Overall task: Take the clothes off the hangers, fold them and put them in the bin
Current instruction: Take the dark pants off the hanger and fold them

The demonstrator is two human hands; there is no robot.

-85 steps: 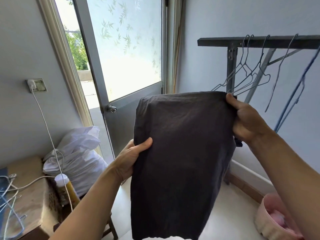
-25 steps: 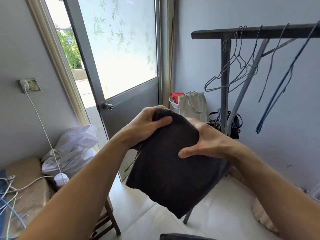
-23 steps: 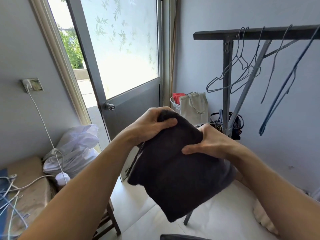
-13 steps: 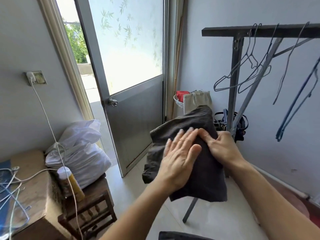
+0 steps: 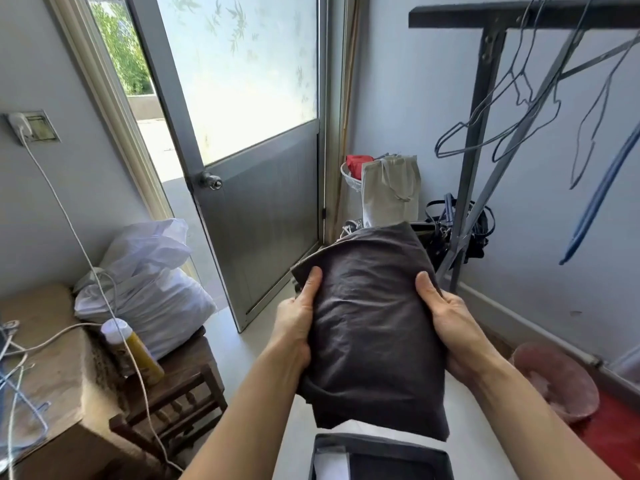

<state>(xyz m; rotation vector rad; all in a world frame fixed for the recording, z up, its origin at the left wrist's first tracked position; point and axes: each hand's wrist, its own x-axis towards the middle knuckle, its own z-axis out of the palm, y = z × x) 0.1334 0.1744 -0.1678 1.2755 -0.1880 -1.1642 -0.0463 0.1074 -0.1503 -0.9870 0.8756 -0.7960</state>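
Both hands grasp the folded garment point(image 5: 374, 327) from its sides: the left hand point(image 5: 294, 327) with the thumb on top at one edge, the right hand point(image 5: 450, 327) the same at the other edge. In the head view, the bin point(image 5: 381, 443) waits just below the garment, near my wrists. I would lower it flat, with equal grip on both sides, so the loose far corner does not open.

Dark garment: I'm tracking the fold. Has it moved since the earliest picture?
Yes. It has dropped: its top edge was high up the rack post; now the dark garment sits low by that post's foot, just above the bin.
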